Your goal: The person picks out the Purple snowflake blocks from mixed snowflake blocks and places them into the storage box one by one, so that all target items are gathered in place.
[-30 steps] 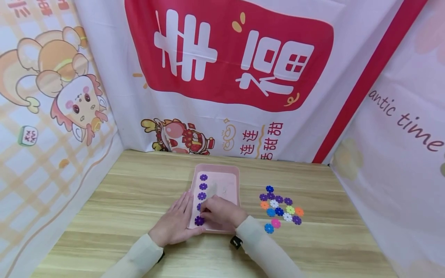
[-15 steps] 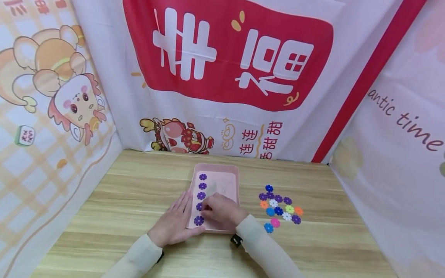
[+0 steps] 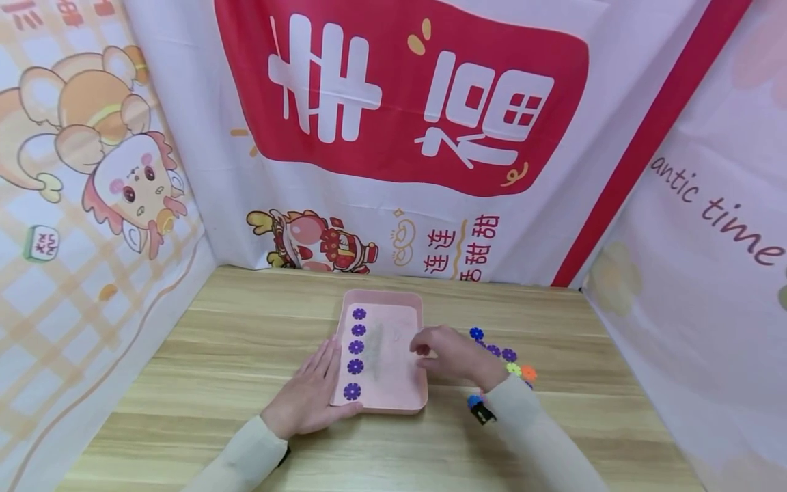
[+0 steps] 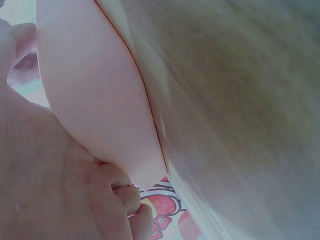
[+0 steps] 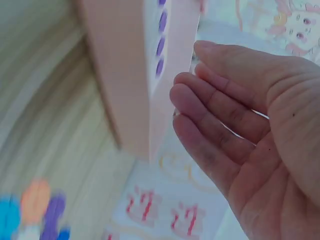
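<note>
Purple snowflake discs (image 3: 356,347) lie flat in a single column along the left side of a shallow pink tray (image 3: 393,383). My left hand (image 3: 307,396) rests over the tray's left rim, fingers stretched forward and thumb along the near edge; the left wrist view shows it against the tray's outer wall (image 4: 95,75). Over the tray's right rim is my right hand (image 3: 458,354), its fingers loosely bent. In the right wrist view nothing shows between thumb and fingers.
Loose snowflake discs in several colours, among them an orange disc (image 3: 529,373), lie on the wooden table (image 3: 590,424) right of the tray. My right forearm partly covers them. Printed cloths (image 3: 406,96) hang behind and at both sides.
My right hand has moved right, from the purple column to the tray's right rim. The fourth purple disc down now shows fully. My left hand has stayed in place.
</note>
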`<control>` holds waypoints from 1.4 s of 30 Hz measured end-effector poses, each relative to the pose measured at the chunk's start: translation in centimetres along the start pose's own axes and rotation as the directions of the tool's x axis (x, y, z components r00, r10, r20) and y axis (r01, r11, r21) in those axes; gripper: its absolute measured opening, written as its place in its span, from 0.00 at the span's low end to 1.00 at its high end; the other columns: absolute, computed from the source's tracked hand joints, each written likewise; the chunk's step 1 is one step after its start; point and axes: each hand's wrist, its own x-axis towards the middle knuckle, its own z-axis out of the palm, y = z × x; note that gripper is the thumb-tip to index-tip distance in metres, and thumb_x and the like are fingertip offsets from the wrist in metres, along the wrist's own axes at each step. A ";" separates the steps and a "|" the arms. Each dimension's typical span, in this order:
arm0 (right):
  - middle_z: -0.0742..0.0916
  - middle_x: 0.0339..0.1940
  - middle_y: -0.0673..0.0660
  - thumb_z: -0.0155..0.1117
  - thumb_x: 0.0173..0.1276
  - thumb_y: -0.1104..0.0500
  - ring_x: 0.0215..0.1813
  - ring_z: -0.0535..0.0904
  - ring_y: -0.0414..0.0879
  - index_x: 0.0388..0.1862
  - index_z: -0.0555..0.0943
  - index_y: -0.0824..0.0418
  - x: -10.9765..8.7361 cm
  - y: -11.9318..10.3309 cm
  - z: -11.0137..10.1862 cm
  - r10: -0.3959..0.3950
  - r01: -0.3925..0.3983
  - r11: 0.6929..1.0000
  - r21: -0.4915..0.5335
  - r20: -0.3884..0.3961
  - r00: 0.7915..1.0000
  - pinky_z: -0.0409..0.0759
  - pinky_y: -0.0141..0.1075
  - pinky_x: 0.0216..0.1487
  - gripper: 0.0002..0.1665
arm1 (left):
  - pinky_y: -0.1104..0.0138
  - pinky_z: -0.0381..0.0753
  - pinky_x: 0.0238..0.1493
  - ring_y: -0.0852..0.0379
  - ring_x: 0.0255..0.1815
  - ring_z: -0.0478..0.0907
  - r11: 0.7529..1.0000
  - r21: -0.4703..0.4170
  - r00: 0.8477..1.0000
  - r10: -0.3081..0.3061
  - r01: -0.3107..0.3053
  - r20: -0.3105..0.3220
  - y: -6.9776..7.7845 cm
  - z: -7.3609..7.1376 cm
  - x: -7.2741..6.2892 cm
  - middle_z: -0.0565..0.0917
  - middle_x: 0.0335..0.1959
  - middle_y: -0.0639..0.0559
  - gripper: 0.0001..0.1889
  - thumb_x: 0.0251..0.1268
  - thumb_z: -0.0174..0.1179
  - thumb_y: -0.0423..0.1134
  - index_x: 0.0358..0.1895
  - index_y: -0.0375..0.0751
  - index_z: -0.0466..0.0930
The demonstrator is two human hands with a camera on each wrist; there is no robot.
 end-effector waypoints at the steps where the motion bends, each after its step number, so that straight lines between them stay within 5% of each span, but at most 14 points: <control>1: 0.92 0.49 0.53 0.74 0.72 0.58 0.48 0.85 0.40 0.55 0.89 0.58 -0.7 0.6 -0.4 0.007 -0.007 1.000 -0.005 -0.007 1.000 0.89 0.37 0.54 0.14 | 0.43 0.52 0.88 0.34 0.89 0.43 1.000 -0.001 1.000 -0.001 0.001 0.004 0.0 0.0 0.0 0.43 0.88 0.32 0.62 0.69 0.52 0.77 0.85 0.27 0.42; 13: 0.92 0.47 0.56 0.77 0.67 0.61 0.46 0.88 0.46 0.51 0.89 0.58 -9.8 7.1 -3.3 0.154 -0.161 0.982 -0.095 -0.078 0.985 0.92 0.44 0.50 0.13 | 0.44 0.50 0.88 0.36 0.90 0.41 1.000 0.002 0.999 -0.023 0.023 0.029 0.0 -0.1 -0.1 0.42 0.89 0.34 0.62 0.68 0.53 0.77 0.85 0.29 0.42; 23: 0.92 0.40 0.54 0.78 0.64 0.64 0.40 0.87 0.44 0.47 0.89 0.64 -15.4 11.3 -1.3 0.180 -0.189 0.980 -0.054 -0.149 0.972 0.91 0.41 0.44 0.13 | 0.44 0.50 0.88 0.37 0.90 0.42 1.000 -0.004 0.999 -0.022 0.022 0.029 0.0 0.0 -0.1 0.42 0.89 0.35 0.63 0.68 0.52 0.78 0.85 0.30 0.41; 31: 0.92 0.38 0.51 0.80 0.59 0.64 0.39 0.87 0.42 0.44 0.89 0.61 -16.8 13.0 0.6 0.196 -0.205 0.978 -0.040 -0.163 0.967 0.90 0.34 0.42 0.13 | 0.44 0.50 0.88 0.37 0.90 0.41 1.000 -0.006 0.999 -0.020 0.020 0.033 0.1 0.1 0.0 0.40 0.89 0.35 0.62 0.68 0.53 0.77 0.85 0.29 0.41; 42: 0.90 0.37 0.49 0.79 0.61 0.64 0.38 0.83 0.37 0.43 0.89 0.58 -15.6 13.8 0.9 0.280 -0.282 0.959 0.005 -0.119 0.952 0.87 0.31 0.41 0.12 | 0.44 0.50 0.89 0.37 0.90 0.40 1.000 -0.007 0.999 -0.025 0.025 0.022 0.2 0.2 0.2 0.40 0.89 0.36 0.62 0.68 0.52 0.78 0.86 0.31 0.41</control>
